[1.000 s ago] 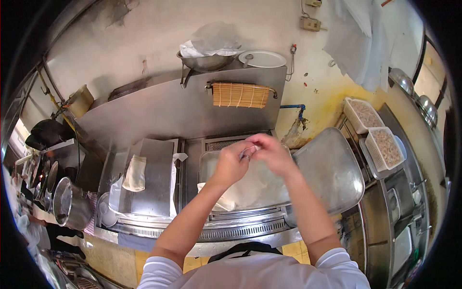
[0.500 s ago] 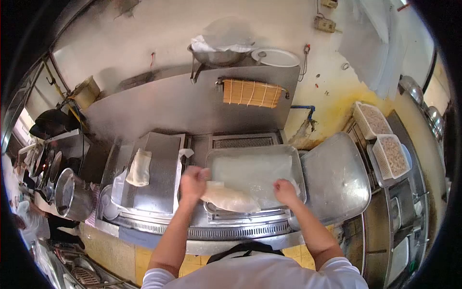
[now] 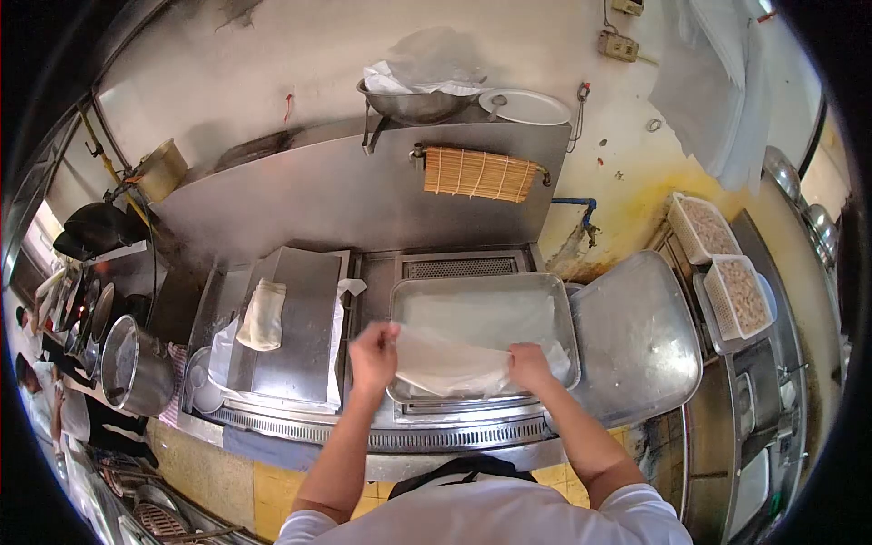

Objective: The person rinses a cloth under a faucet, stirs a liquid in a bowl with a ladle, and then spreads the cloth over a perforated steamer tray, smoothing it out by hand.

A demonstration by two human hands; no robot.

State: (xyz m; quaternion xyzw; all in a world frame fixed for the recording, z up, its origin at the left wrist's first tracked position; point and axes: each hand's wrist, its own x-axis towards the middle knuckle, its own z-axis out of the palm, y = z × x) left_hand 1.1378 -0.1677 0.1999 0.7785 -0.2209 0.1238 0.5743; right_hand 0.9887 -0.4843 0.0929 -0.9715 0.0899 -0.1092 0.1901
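A thin whitish sheet is stretched between my hands over the front part of a metal tray. At the tray's left edge, my left hand is closed, pinching the sheet's left corner. My right hand grips its right side, fingers closed, above the front right of the tray. A pale, flat layer covers the tray's bottom. To the left, a folded white sheet lies on a metal board.
An empty metal tray stands at the right, near two baskets of pale pieces. A large pot is at the left, with people beyond. A rolled bamboo mat hangs behind.
My right hand has moved left and closed on the sheet. The sheet has been spread wider across the tray's front, while my left hand has shifted slightly.
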